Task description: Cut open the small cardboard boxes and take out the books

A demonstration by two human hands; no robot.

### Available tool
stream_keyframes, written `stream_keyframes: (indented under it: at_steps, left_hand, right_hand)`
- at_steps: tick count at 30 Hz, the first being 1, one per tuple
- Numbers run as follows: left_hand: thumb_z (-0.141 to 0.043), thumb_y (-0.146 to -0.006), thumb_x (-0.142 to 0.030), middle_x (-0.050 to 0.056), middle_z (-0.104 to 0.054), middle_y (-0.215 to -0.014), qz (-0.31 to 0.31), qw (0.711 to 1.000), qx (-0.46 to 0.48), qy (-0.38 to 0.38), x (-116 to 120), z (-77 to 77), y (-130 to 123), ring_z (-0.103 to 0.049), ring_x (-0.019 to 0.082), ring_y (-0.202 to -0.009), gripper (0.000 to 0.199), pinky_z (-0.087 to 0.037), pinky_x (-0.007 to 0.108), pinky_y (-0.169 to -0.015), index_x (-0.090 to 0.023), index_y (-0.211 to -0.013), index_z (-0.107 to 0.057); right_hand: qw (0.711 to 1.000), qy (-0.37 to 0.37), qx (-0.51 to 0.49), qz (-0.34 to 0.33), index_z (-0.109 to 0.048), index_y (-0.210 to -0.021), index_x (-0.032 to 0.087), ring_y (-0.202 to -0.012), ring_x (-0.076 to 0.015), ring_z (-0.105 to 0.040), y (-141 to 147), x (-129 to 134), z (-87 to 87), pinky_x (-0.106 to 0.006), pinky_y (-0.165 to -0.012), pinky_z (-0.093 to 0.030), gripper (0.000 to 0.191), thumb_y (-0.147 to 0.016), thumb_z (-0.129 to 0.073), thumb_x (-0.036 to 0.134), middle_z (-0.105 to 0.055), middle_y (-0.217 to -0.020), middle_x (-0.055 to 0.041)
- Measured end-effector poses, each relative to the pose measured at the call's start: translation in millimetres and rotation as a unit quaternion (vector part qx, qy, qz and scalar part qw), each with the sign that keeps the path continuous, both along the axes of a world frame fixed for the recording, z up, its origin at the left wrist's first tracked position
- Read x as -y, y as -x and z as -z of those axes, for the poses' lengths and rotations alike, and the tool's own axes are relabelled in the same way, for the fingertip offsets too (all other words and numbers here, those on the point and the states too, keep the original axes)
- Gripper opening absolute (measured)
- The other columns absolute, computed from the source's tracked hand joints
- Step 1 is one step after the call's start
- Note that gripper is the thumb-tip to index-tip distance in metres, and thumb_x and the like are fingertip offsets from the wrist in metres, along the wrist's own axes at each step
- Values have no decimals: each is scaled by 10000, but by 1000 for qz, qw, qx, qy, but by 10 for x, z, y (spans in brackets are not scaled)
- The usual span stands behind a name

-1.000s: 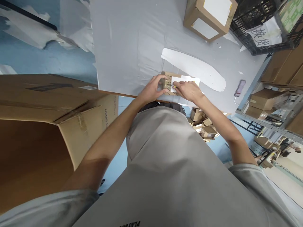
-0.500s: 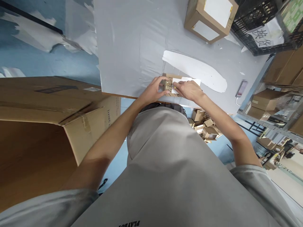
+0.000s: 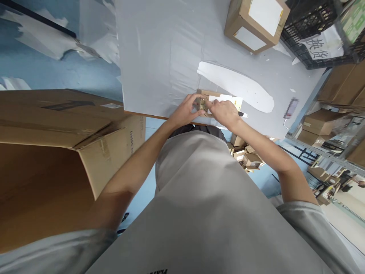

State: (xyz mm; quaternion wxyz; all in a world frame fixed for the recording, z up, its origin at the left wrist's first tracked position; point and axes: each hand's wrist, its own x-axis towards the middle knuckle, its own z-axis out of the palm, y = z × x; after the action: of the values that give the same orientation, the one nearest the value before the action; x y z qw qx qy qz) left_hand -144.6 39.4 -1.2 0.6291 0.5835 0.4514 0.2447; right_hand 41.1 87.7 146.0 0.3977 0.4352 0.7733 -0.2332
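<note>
A small cardboard box [image 3: 211, 93] lies flat near the table's front edge. Shiny clear tape [image 3: 202, 105] covers its left end, and a white label [image 3: 226, 97] lies over its right part. Around the taped end, my left hand [image 3: 186, 109] holds the box between thumb and fingers. My right hand [image 3: 224, 111] rests over the label, fingers bent and one fingertip at the tape's edge. What its closed fingers grip is hidden. Beside the wrist shows a small black-and-white object [image 3: 242, 114], perhaps a tool's end; whether the hand holds it I cannot tell.
A long white paper strip [image 3: 236, 85] lies beyond my hands. Farther back stand a labelled carton [image 3: 239, 22] and a black crate [image 3: 302, 42]. A large open carton [image 3: 105, 152] stands at the left; several small boxes [image 3: 251, 158] lie below the table's right side.
My right hand has shifted slightly left and nearer me. The thin tool seen at its fingertips is out of sight there, and a black-and-white object now shows by the wrist.
</note>
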Motion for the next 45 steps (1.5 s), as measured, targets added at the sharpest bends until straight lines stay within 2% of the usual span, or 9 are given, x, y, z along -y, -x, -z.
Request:
stream_keyframes:
  at_steps: [3,5,12,22,26,32,37,41,45]
  left_hand:
    - [-774,-990,-480,104,-607,-1564,6,1000,-13,-18,4,-17,9,-717,300,-1237,585,-619,429,-1022,-311,-1526,-609]
    - [-755,-996,-484,109,-618,-1555,5,999,-21,-25,6,-39,13,-712,301,-1218,566,-619,442,-1021,-298,-1514,-624]
    - [-706,-999,-483,105,-609,-1576,3,999,-29,-16,25,-69,12,-727,313,-1225,548,-634,477,-1043,-317,-1514,-619]
    - [-763,-917,-563,129,-609,-1612,-44,997,-44,39,45,-111,-48,-728,296,-1244,623,-636,468,-1068,-318,-1474,-628]
    - [-743,-909,-513,145,-601,-1631,-85,992,-53,74,69,-229,-156,-713,264,-1240,579,-629,426,-1067,-286,-1423,-601]
    - [-696,-934,-366,120,-599,-1554,-206,961,-153,99,137,-303,-526,-665,265,-1263,430,-605,439,-1058,-319,-1315,-502]
    - [-602,-1071,-379,80,-599,-1254,-317,911,-258,64,34,-128,-851,-629,243,-1204,243,-538,444,-1134,-302,-1097,-372]
    - [-542,-1127,-473,33,-512,-1062,-387,860,-329,42,-96,86,-980,-620,229,-1105,341,-515,430,-1141,-304,-992,-279]
    - [-502,-1145,-535,14,-488,-996,-409,841,-354,7,-104,178,-1023,-614,233,-1097,373,-513,437,-1141,-308,-970,-263]
  right_hand:
    - [1000,-6,12,-4,-541,-1626,149,-1173,-344,-796,-3,15,10,-411,-937,-552,490,-1177,-348,172,-797,-1301,-257]
    - [1000,-9,28,-3,-589,-1572,151,-1162,-337,-799,-143,23,-12,-399,-919,-551,456,-1177,-363,182,-815,-1259,-246]
    - [987,-11,158,38,-623,-1526,144,-1128,-342,-813,-1040,153,-246,-379,-856,-494,448,-1129,-428,76,-818,-1253,-245]
    - [997,-34,61,21,-654,-1532,174,-1077,-366,-806,-1538,195,-128,-441,-886,-501,506,-1119,-368,109,-832,-1220,-252]
    - [999,-33,0,17,-651,-1546,198,-1083,-362,-802,-1718,176,4,-436,-873,-504,500,-1132,-375,147,-838,-1228,-240]
    - [994,-29,-100,27,-659,-1537,212,-1076,-348,-791,-1966,174,298,-416,-863,-507,468,-1203,-347,313,-833,-1284,-211]
    - [978,-30,-197,61,-651,-1526,220,-1049,-321,-778,-2136,264,595,-394,-865,-507,459,-1218,-340,360,-825,-1339,-174]
    - [961,-37,-260,91,-655,-1489,241,-1073,-323,-773,-2194,341,802,-373,-837,-489,447,-1226,-318,370,-822,-1363,-141]
    - [948,-31,-299,103,-657,-1463,243,-1115,-331,-762,-2208,367,938,-368,-830,-474,449,-1231,-298,377,-810,-1392,-138]
